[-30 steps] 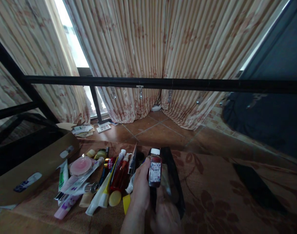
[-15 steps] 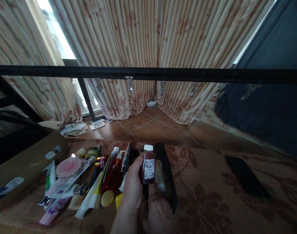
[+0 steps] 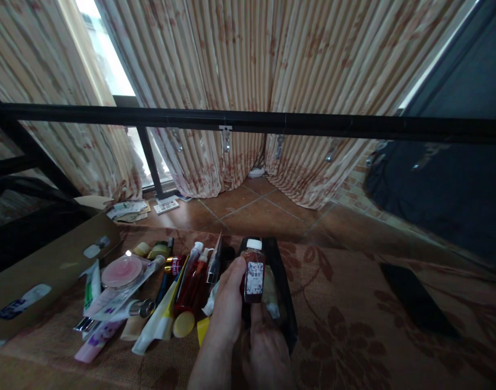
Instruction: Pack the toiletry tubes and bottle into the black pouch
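My left hand [image 3: 228, 300] is closed around a small dark reddish-brown bottle [image 3: 254, 279] with a white cap and a white printed label, its thumb along the left side. The bottle is upright, label facing me. My right hand [image 3: 267, 346] is just below, its fingers bent and reaching up to the bottle's base; the fingertips are partly hidden. Behind the bottle lies a black open case or bag [image 3: 286, 303] with pale items in it. To the left of my hands lie a red pump bottle [image 3: 193, 284], a white and yellow tube [image 3: 158, 319] and a round yellow lid [image 3: 184, 324].
More cosmetics lie at the left, among them a round pink case [image 3: 122, 272] and a pink tube [image 3: 98, 342]. A cardboard box [image 3: 56, 271] stands at the far left. A dark flat phone-like object [image 3: 418, 299] lies on the patterned cloth [image 3: 337, 336]. A black rail [image 3: 248, 117] crosses ahead.
The view has shifted slightly, so everything sits a little further right. My hands keep the bottle in nearly the same place, with its label still toward me.
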`<state>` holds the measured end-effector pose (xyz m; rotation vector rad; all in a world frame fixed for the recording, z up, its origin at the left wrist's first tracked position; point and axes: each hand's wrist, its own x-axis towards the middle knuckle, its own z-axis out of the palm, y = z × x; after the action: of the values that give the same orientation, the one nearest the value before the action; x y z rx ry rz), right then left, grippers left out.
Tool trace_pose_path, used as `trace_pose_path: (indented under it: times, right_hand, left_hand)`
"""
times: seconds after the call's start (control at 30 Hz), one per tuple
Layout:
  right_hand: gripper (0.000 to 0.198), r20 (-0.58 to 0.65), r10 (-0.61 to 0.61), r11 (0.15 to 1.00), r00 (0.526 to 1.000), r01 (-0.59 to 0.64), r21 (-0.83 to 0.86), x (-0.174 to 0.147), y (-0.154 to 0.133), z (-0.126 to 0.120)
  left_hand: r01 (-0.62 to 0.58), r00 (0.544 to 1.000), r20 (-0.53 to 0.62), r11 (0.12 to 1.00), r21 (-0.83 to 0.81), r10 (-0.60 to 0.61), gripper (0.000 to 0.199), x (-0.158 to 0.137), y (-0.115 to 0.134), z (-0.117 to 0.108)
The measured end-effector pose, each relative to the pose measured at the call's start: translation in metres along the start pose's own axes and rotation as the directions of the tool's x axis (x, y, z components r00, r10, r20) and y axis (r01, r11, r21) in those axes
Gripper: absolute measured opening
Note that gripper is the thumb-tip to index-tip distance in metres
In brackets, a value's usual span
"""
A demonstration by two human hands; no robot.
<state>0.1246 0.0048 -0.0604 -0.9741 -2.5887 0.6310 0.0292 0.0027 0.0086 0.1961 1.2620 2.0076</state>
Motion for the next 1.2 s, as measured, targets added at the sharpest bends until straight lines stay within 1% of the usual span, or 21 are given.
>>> trace_pose_path:
  times: [0.1, 0.17, 0.3, 0.5, 0.73, 0.83, 0.97, 1.07, 1.2]
  right_hand:
    - [0.06, -0.001, 0.042, 0.999, 0.999, -0.042, 0.011, 0.001, -0.004, -0.003]
    - [0.061, 0.002, 0.062, 0.998, 0.998, -0.062, 0.03, 0.001, -0.007, -0.007]
    - [0.067, 0.023, 0.068, 0.995, 0.997, -0.069, 0.066, 0.001, -0.01, -0.013]
    - [0.064, 0.008, 0.044, 0.993, 0.999, -0.044, 0.108, 0.0, -0.011, -0.015]
    - [0.064, 0.001, 0.039, 0.995, 0.999, -0.038, 0.095, -0.003, -0.013, -0.015]
    - [0.063, 0.017, 0.041, 0.994, 0.999, -0.043, 0.102, -0.003, -0.012, -0.016]
    - [0.065, -0.001, 0.022, 0.994, 1.0, -0.022, 0.11, -0.003, -0.01, -0.016]
    - [0.068, -0.008, 0.027, 0.995, 1.0, -0.026, 0.098, -0.003, -0.01, -0.016]
    - [0.066, -0.01, 0.022, 0.995, 1.0, -0.021, 0.093, -0.003, -0.01, -0.016]
  left_hand:
    - [0.01, 1.0, -0.004, 0.998, -0.058, -0.01, 0.041, -0.001, 0.002, 0.001]
    - [0.04, 0.999, 0.006, 0.993, -0.11, -0.039, 0.042, -0.001, 0.005, 0.002]
    - [0.108, 0.994, 0.043, 0.979, -0.173, -0.102, 0.04, -0.002, 0.012, 0.001]
    - [0.177, 0.982, 0.095, 0.964, -0.198, -0.16, 0.04, -0.002, 0.018, -0.003]
    - [0.193, 0.977, 0.138, 0.956, -0.223, -0.165, 0.04, -0.005, 0.019, -0.004]
    - [0.195, 0.973, 0.164, 0.957, -0.216, -0.161, 0.039, -0.006, 0.019, -0.004]
    - [0.192, 0.97, 0.187, 0.96, -0.202, -0.154, 0.037, -0.007, 0.017, -0.005]
    - [0.189, 0.971, 0.183, 0.96, -0.205, -0.152, 0.036, -0.006, 0.017, -0.005]
    - [0.18, 0.975, 0.168, 0.963, -0.202, -0.146, 0.035, -0.006, 0.018, -0.004]
